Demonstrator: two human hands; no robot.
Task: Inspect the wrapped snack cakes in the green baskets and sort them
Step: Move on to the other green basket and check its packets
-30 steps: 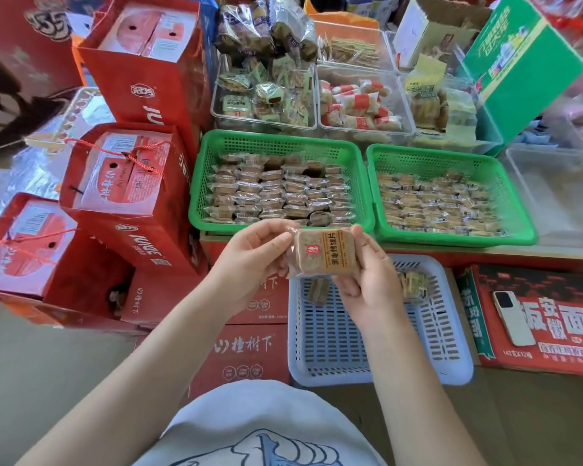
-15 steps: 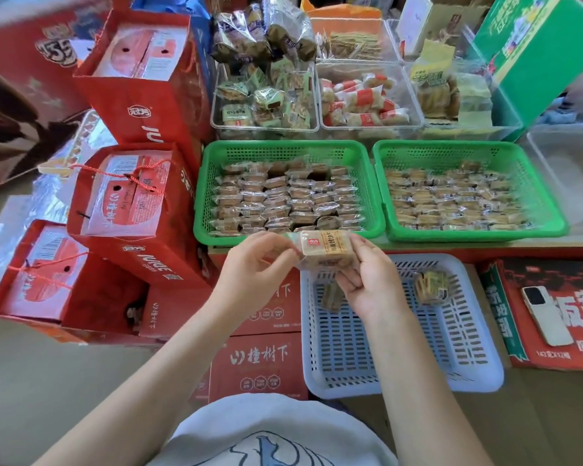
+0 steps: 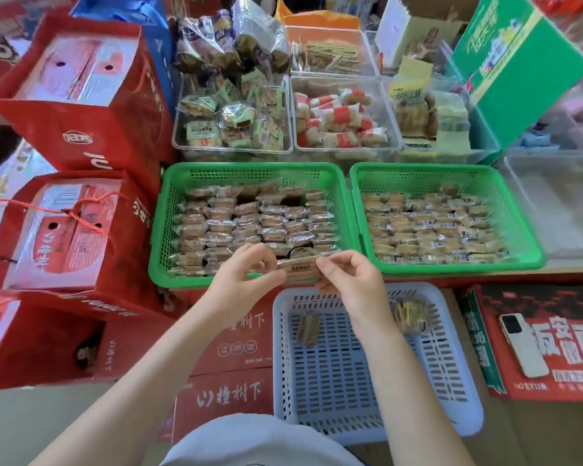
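Both hands, left hand point(image 3: 241, 280) and right hand point(image 3: 352, 284), pinch the crinkly end seals of one wrapped snack cake point(image 3: 299, 270) above the left green basket's point(image 3: 159, 250) near rim (likely light, soft, crushable, so gripping the seals seems safest).

One brown snack cake point(image 3: 299, 271) in clear wrap is held level over the front rim of the left green basket point(image 3: 164, 230), which, like the right green basket point(image 3: 525, 227), holds rows of wrapped cakes.

green baskets point(image 3: 350, 210), white slotted basket point(image 3: 451, 381)
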